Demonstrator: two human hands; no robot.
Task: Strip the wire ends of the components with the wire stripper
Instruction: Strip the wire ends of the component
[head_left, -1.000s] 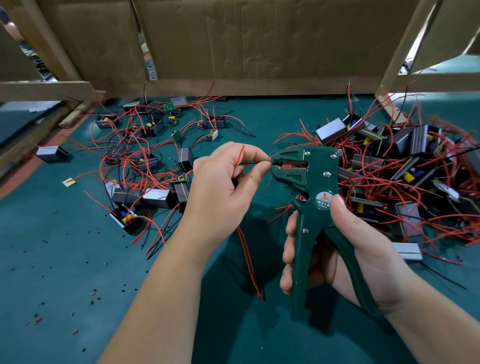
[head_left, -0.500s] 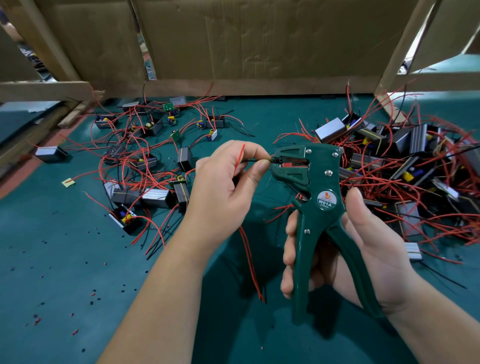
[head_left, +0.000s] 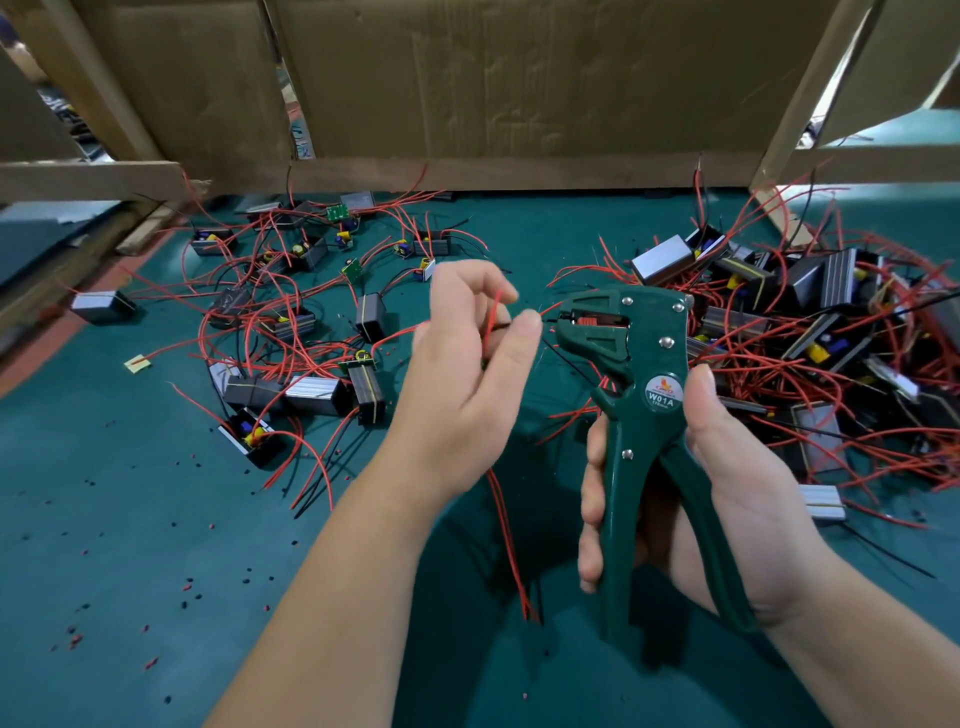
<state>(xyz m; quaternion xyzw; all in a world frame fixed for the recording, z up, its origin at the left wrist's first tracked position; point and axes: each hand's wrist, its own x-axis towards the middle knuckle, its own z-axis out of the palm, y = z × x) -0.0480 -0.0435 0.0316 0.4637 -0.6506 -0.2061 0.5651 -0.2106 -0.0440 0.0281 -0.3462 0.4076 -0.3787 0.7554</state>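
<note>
Teal-green matting (head_left: 156, 519) covers the bench, walled at the back by brown cardboard sheets (head_left: 519, 78) in a wooden frame, and specks of red and black cut insulation (head_left: 187, 587) dot the mat. Small black and silver box-shaped components trailing red wires lie in a loose left heap (head_left: 291, 322) and a denser right heap (head_left: 805, 322). The left hand (head_left: 467, 374) pinches a thin red wire (head_left: 491, 322) between thumb and fingers, and the wire's length hangs below the palm toward the mat; its component is not in sight. The right hand (head_left: 727, 467) is wrapped round the handles of the dark green wire stripper (head_left: 639, 374), held upright with its head turned toward the left thumb. The handles stand spread, so no squeeze is on. The pinched end sits just at the tool's mouth, though whether it is inside cannot be told. The step in hand appears to be presenting a wire end. The next move calls for seating the tip between the blades with a firm pinch, then closing the handles.
</note>
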